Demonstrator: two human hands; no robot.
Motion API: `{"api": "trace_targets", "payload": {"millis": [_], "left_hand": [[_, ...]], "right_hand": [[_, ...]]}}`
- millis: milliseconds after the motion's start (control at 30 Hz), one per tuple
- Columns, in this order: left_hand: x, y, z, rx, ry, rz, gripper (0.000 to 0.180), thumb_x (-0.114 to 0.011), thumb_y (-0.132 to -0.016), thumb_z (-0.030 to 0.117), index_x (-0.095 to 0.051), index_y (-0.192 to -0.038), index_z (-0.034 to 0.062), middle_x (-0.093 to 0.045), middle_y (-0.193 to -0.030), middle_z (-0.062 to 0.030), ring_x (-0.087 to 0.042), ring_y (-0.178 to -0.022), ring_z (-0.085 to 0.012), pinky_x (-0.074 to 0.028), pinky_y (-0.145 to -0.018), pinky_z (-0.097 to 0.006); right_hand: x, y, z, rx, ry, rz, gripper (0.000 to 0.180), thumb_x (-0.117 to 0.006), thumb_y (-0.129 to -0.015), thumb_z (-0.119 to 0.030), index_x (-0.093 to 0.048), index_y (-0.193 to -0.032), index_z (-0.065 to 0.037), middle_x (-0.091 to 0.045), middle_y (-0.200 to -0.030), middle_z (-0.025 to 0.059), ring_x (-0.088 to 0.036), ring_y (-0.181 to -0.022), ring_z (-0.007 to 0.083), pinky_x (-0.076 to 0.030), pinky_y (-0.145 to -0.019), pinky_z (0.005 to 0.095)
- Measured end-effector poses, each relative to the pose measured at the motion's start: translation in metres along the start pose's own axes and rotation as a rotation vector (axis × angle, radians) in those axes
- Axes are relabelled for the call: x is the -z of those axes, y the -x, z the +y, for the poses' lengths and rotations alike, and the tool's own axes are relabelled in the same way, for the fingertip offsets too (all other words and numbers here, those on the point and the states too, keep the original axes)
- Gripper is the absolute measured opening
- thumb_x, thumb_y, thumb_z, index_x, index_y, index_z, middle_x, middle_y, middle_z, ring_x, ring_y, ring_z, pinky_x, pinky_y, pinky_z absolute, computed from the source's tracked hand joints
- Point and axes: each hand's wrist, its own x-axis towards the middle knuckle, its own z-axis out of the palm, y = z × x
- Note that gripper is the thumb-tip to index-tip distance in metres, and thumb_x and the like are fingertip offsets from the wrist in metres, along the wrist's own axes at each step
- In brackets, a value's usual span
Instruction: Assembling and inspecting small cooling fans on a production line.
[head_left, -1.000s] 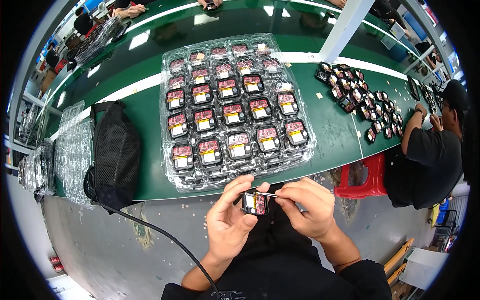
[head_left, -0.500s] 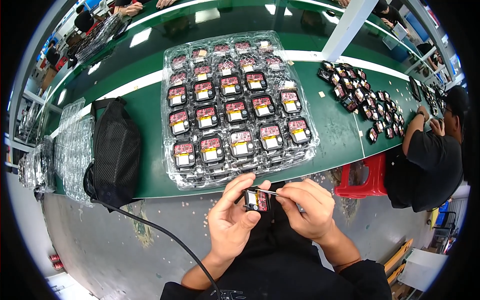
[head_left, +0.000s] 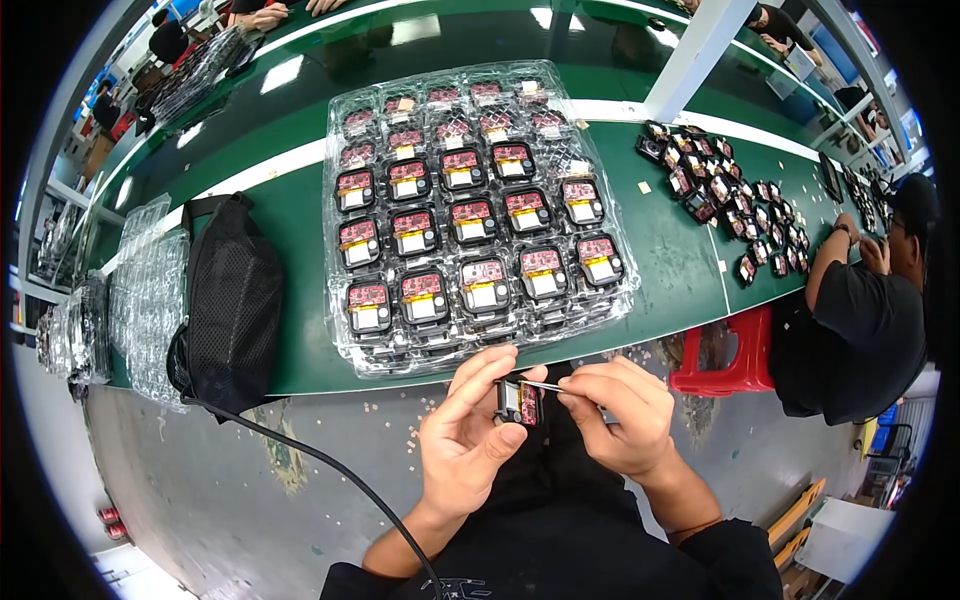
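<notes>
My left hand [head_left: 462, 440] grips a small black device housing [head_left: 519, 402] by its edges, tilted, just in front of the table's near edge. Inside the housing show a red circuit board, a silvery block and a strip of yellow tape. Between the thumb and fingers of my right hand [head_left: 622, 415] are slim metal tweezers [head_left: 545, 386]. Their tip reaches the housing's upper edge; whether it pinches anything there is too small to tell. Beyond my hands, a clear plastic tray [head_left: 345, 345] on the green table holds rows of similar open housings.
A black mesh bag [head_left: 235, 300] stands left of the tray, beside stacked clear trays [head_left: 148, 300]. A black cable [head_left: 330, 465] runs toward me. Many loose housings [head_left: 715, 185] lie at the right, near a seated co-worker [head_left: 850, 310] and a red stool [head_left: 725, 355]. A white post [head_left: 695, 65] rises behind.
The housing has turned in my left hand, its face now more edge-on, and shifted slightly right. My right hand with the tweezers has moved a little to the right too.
</notes>
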Motion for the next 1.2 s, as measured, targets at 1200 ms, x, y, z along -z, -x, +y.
{"api": "trace_targets", "payload": {"millis": [1200], "left_hand": [[0.001,0.017,-0.006,-0.597,-0.851,-0.029,0.066,-0.084,-0.086,0.020,-0.050,-0.138,-0.0015,-0.048,-0.139,-0.0238,-0.058,-0.128,-0.0402,-0.052,-0.108,-0.047]], "right_hand": [[0.021,-0.152,0.074,0.004,0.381,-0.083,0.017,-0.073,-0.083,0.000,-0.072,-0.099,0.003,-0.073,-0.096,0.0151,-0.072,-0.082,0.0323,-0.057,-0.074,0.0373]]}}
